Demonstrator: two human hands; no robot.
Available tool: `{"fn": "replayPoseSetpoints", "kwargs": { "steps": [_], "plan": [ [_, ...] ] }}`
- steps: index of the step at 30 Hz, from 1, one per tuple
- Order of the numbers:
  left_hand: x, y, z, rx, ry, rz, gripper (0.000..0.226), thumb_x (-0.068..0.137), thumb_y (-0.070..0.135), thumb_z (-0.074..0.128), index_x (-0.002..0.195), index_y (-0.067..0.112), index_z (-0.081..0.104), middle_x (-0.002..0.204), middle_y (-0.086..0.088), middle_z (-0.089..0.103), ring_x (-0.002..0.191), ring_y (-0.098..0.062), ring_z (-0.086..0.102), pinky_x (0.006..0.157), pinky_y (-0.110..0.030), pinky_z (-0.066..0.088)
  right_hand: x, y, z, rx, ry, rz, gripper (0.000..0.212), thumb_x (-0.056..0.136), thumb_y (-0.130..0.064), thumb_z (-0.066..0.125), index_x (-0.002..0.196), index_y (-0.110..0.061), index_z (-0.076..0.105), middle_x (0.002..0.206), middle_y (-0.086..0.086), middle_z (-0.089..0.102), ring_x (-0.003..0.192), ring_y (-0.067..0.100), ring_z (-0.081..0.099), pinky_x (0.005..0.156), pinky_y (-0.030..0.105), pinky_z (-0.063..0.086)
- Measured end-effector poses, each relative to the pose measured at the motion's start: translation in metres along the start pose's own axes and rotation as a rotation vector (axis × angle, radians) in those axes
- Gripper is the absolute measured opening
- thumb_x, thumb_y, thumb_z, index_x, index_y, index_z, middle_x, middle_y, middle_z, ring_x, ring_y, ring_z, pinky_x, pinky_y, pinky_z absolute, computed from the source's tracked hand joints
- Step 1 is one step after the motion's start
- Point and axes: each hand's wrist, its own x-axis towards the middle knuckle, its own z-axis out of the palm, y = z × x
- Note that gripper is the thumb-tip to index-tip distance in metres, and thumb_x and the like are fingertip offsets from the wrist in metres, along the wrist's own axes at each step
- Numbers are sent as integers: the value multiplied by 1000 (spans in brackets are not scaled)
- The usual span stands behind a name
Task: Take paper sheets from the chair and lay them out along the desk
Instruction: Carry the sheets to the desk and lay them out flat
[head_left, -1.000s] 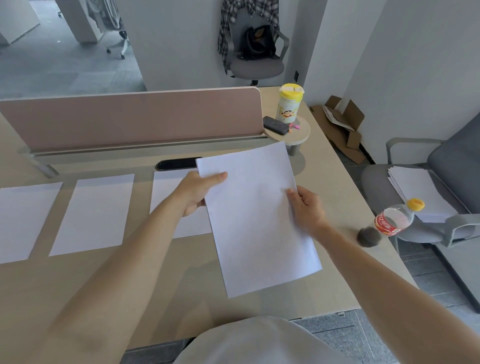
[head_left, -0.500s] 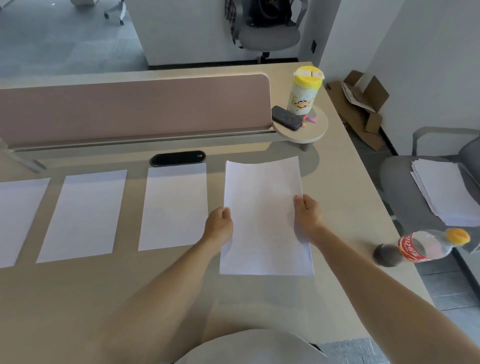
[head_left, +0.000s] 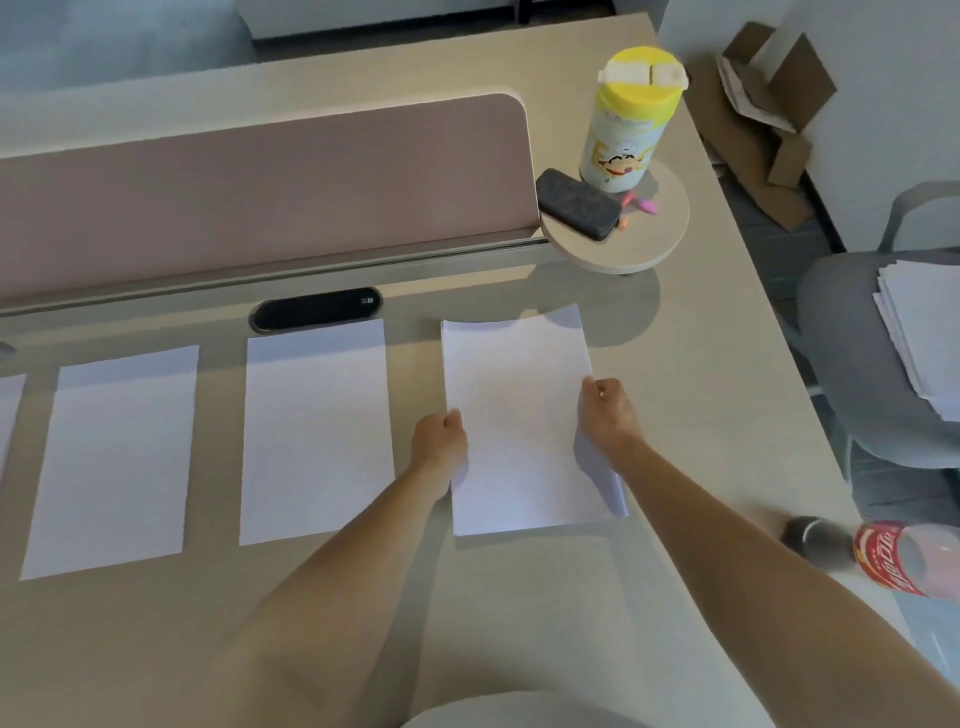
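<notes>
- The sheet (head_left: 514, 415) is found on the tabletop (head_left: 519, 623), nearer the right edge than the left.
- It is placed last in a row, just beside a laid sheet (head_left: 317, 431), with a thin gap of bare tabletop seen between them.
- Its long side is pointed from the near edge to the far edge, the same way as the others.
- The left long side is pinched by the curled fingers of the left hand (head_left: 439, 441).
- The right long side is pinched by the curled fingers of the right hand (head_left: 605, 415).
- The sheet looks almost flat, but the near right corner is bent up under the right hand.
- This sheet is thought to be nearly laid; only the letting go seems to be left.
- The stack of paper (head_left: 924, 332) is seen on the chair (head_left: 841, 364), past the right edge and well apart from all the fingers.
- The right hand is much nearer to it, so the next sheet is best reached from that side.
- A bottle (head_left: 904, 558) is seen at the right edge, near the right arm, and could be bumped.
</notes>
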Motion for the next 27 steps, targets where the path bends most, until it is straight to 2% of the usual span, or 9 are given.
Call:
{"fn": "replayPoseSetpoints", "kwargs": {
  "steps": [4,7,8,11,15,20,23,25,27],
  "plan": [
    [16,10,2,-67,15,-57,40,101,37,39,73,9,46,70,-3,45,67,-20,45,62,-32,33,16,2,5,66,23,77,30,97,-43,40,90,-15,47,77,3,47,77,25,47,71,32,37],
    [22,12,-3,-98,29,-71,41,96,43,45,100,5,59,86,-4,57,74,-18,53,64,-32,38,24,1,7,101,59,109,37,97,-37,46,68,-20,32,66,0,33,70,23,36,62,30,32],
    [22,12,-4,-95,25,-61,39,96,42,45,101,6,58,87,-4,58,74,-18,52,65,-32,38,24,0,6,101,67,111,40,98,-33,46,65,-18,30,63,0,31,66,23,34,58,31,30],
    [19,8,-5,-26,-10,-33,32,99,38,44,90,10,54,81,-3,52,72,-18,49,63,-30,37,24,-2,3,78,68,116,40,99,-28,45,64,-9,42,60,4,40,60,25,39,62,32,35],
    [18,3,-3,-13,-22,-16,30,99,36,44,89,10,56,82,-5,51,68,-16,47,61,-29,36,25,-1,6,16,50,101,36,98,-33,44,79,-4,55,76,11,53,74,29,51,72,31,38],
    [15,4,-4,-11,-12,-29,29,97,32,46,83,8,55,75,-1,47,64,-15,44,57,-28,34,29,3,13,-12,26,91,30,92,-44,42,91,-15,46,93,8,45,82,25,45,75,31,35],
    [15,1,-6,18,3,-37,26,94,30,47,78,9,48,73,-2,41,63,-17,41,58,-29,32,28,2,16,-27,15,92,27,91,-44,42,80,-20,42,94,7,42,79,24,43,74,31,33],
    [14,0,-7,11,10,-35,23,93,29,47,81,10,49,76,-4,41,66,-18,40,60,-30,32,28,2,18,-40,9,84,31,91,-46,41,68,-26,32,93,8,41,77,24,42,73,31,32],
    [14,-1,-7,-7,10,-38,20,92,29,47,82,11,47,76,-5,40,67,-19,39,61,-30,31,27,0,20,-41,7,79,32,91,-48,39,69,-26,32,92,8,42,78,23,41,73,32,32]
  ]
}}
